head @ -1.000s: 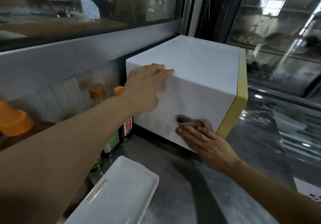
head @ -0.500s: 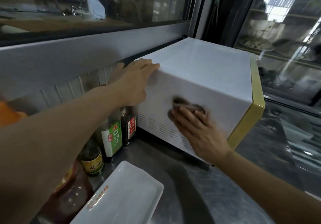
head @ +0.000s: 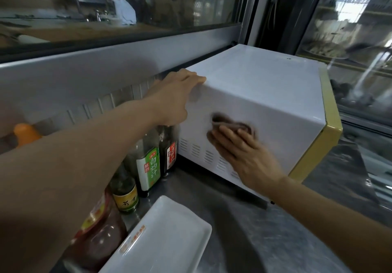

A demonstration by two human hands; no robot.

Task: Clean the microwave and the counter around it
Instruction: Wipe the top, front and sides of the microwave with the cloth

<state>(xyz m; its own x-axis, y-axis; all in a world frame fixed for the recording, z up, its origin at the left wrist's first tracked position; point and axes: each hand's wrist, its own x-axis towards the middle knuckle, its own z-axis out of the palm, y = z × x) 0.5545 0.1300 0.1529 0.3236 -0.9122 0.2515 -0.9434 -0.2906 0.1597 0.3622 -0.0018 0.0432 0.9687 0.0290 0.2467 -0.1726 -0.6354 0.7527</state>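
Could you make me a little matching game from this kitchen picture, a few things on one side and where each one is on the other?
Things:
1. cloth
2. left hand
3. white tray
4. green-label bottle

Places:
A. on the microwave's top back corner
B. on the counter, nearest the camera
C. under the right hand, against the microwave's side
D. standing left of the microwave

Pairs: 1-C, 2-A, 3-B, 4-D

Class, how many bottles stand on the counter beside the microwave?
4 clearly visible: a red-labelled bottle against the microwave, a green-labelled bottle, a yellow-labelled bottle, and a red sauce bottle nearest. The forearm may hide more.
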